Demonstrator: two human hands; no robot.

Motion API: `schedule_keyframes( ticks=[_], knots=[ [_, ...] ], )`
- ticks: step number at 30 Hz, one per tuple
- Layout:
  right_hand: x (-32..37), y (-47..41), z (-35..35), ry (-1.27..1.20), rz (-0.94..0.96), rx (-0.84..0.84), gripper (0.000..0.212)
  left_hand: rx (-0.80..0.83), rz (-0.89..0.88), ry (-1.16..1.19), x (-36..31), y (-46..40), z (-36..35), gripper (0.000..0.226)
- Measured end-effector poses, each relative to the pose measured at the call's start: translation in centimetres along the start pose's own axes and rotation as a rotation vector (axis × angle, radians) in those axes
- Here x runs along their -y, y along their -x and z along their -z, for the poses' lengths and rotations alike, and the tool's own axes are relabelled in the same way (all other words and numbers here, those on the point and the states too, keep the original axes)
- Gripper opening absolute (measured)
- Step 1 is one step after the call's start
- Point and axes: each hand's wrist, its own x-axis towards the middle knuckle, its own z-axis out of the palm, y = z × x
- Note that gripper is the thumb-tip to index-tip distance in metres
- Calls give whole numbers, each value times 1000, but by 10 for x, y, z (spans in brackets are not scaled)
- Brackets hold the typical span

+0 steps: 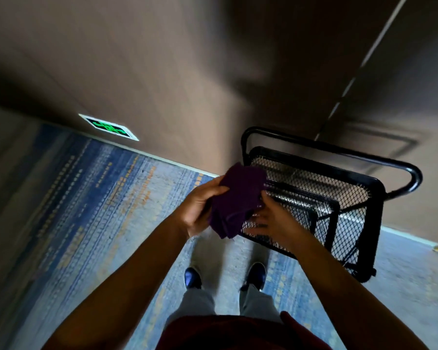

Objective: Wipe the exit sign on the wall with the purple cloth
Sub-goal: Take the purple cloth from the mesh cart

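A folded purple cloth [235,200] is held between both hands in front of me, above the near corner of a black mesh cart. My left hand [200,205] grips its left side with the fingers curled around it. My right hand [273,221] holds its lower right edge with thumb and fingers. The exit sign [108,127], a white-framed panel with glowing green marks, is set low in the brown wall, just above the floor, up and to the left of my hands. The view is blurred.
A black mesh cart [359,198] with a tubular handle stands against the wall to my right. Blue and beige patterned carpet [99,210] covers the floor. My shoes [192,277] stand beneath my hands. A door [402,84] is in the wall at the upper right.
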Motion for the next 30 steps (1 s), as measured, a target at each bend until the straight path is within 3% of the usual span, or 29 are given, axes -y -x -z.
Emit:
schedule_keyframes(
  ticks=[4, 9, 12, 15, 19, 21, 23, 27, 30],
  knots=[
    [8, 1, -46, -142, 27, 62, 68, 6, -85, -29, -14, 22, 17, 45],
    [18, 6, -112, -255, 228, 12, 66, -42, -178, -84, -28, 59, 65, 50],
    [19, 10, -155, -221, 323, -49, 67, -154, -259, -133, -39, 88, 97, 40],
    [15, 13, -205, -187, 331, -54, 69, -296, -274, -339, -48, 123, 127, 34],
    [-2, 15, -275, -70, 298, 12, 64, -486, -374, -580, -55, 175, 162, 47],
    [-13, 16, -309, -18, 275, 41, 71, -562, -471, -661, -59, 202, 175, 43],
    [-25, 16, -340, 36, 263, 56, 76, -634, -548, -694, -65, 226, 187, 54],
    [-55, 13, -400, 113, 215, 151, 60, -590, -642, -587, -77, 264, 214, 64],
    [-73, 3, -441, 177, 305, 145, 45, -635, -687, -659, -83, 285, 233, 68]
  ],
)
